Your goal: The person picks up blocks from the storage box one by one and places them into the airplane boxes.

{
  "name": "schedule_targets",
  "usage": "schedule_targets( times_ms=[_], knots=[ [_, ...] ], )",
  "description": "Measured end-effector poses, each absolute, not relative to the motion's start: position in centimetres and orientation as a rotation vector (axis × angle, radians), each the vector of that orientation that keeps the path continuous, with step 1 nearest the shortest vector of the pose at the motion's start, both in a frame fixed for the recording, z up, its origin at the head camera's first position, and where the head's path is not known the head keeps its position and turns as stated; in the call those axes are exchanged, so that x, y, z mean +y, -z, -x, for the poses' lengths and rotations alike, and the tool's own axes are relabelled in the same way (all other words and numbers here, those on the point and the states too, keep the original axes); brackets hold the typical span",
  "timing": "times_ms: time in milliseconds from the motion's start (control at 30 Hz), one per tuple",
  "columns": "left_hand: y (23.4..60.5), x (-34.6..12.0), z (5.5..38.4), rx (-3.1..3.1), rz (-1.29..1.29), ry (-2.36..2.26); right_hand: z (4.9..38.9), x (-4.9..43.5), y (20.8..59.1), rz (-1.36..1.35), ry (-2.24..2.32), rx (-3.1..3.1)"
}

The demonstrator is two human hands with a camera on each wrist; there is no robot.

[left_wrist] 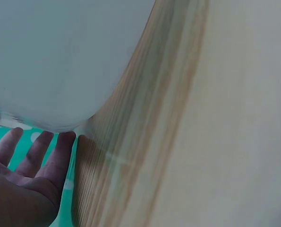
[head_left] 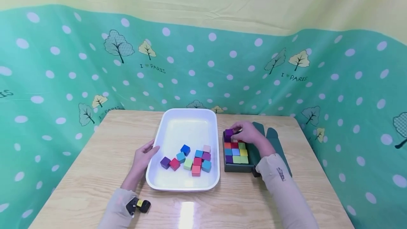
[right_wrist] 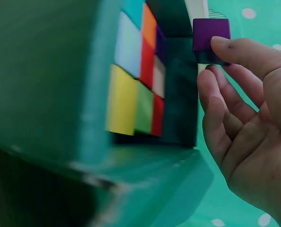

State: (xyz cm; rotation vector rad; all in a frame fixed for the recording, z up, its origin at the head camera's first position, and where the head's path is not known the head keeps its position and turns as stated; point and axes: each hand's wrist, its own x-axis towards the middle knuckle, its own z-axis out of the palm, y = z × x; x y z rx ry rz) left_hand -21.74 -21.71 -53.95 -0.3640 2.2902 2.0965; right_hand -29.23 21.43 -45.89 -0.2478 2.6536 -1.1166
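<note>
A white tray (head_left: 178, 123) sits mid-table with several coloured cubes (head_left: 190, 158) in its near half. My left hand (head_left: 143, 156) rests open against the tray's left rim (left_wrist: 50, 94), fingers straight. To the right stands a dark green box (head_left: 236, 167) partly filled with coloured cubes (head_left: 236, 151). My right hand (head_left: 246, 133) is over the box's far end, pinching a purple cube (head_left: 228, 134) between thumb and fingertips. In the right wrist view the purple cube (right_wrist: 210, 40) sits at my thumb tip beside the box (right_wrist: 50, 80).
The wooden table (head_left: 95, 165) is ringed by a green dotted cloth wall (head_left: 63, 63). The box's green lid (head_left: 275, 144) lies behind my right forearm. A small black and yellow device (head_left: 139, 206) sits at my left wrist near the front edge.
</note>
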Motion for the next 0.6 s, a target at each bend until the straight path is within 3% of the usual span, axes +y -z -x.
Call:
schedule_targets(
  times_ms=[600],
  knots=[
    [53.6,-21.7,21.8,2.269,0.349,-2.103,29.0,20.5,48.1,0.147,1.096,2.721]
  ],
)
